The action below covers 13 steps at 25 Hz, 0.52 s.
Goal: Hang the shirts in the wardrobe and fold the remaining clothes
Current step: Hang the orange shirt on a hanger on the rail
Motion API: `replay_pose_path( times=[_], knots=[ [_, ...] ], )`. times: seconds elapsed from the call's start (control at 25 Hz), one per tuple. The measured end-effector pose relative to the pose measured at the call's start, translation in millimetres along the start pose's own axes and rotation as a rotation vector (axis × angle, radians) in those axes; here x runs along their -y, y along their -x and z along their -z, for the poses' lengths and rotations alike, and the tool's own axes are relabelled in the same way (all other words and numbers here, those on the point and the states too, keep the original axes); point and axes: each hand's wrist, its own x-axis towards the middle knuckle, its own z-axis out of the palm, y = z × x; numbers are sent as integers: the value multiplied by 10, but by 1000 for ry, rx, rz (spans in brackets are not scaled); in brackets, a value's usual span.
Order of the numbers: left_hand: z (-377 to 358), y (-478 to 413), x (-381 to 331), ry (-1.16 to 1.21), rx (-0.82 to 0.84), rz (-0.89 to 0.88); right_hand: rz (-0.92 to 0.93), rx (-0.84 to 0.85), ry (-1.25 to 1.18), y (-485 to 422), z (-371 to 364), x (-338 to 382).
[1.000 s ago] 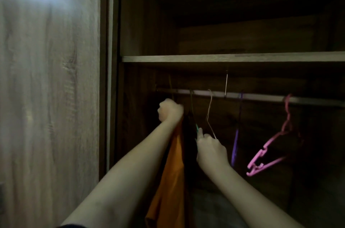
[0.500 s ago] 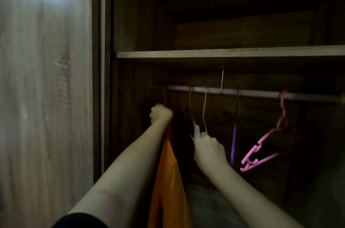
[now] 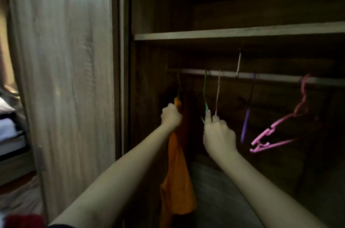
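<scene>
Reaching into the dim wardrobe [image 3: 186, 55], I see my left hand [image 3: 170, 116] closed in a fist on the top of the orange shirt [image 3: 177, 181], which hangs from the rail [image 3: 270, 77] at its left end. Just to the right, my right hand [image 3: 218, 134] pinches the green hanger [image 3: 205, 97] and the pale hanger [image 3: 217, 95] hooked on the rail. Further right hang a purple hanger [image 3: 246, 121] and a tilted pink hanger [image 3: 276, 130], both empty.

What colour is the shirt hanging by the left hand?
Orange. The orange shirt hangs from the metal rail, clearest in the head view.
</scene>
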Motion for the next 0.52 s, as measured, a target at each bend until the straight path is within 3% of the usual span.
replay_pose_path(
  times=[0.12, 0.24, 0.36, 0.44, 0.52],
  knots=[
    [-91, 476, 511, 17, -89, -125, 1, -95, 57, 162, -71, 18],
    [-281, 1008, 1088, 4, -19, -136, 11, -160, 84, 396, -269, 94],
    [-546, 1424, 1676, -67, 186, -53, 76, -111, 99, 657, -450, 239],
    [-569, 1563, 1994, -211, 433, 5, 91, -76, 109, 781, -513, 381],
    [-395, 1571, 2120, -297, 562, -26, 120, -106, 89, 819, -485, 528]
  ],
)
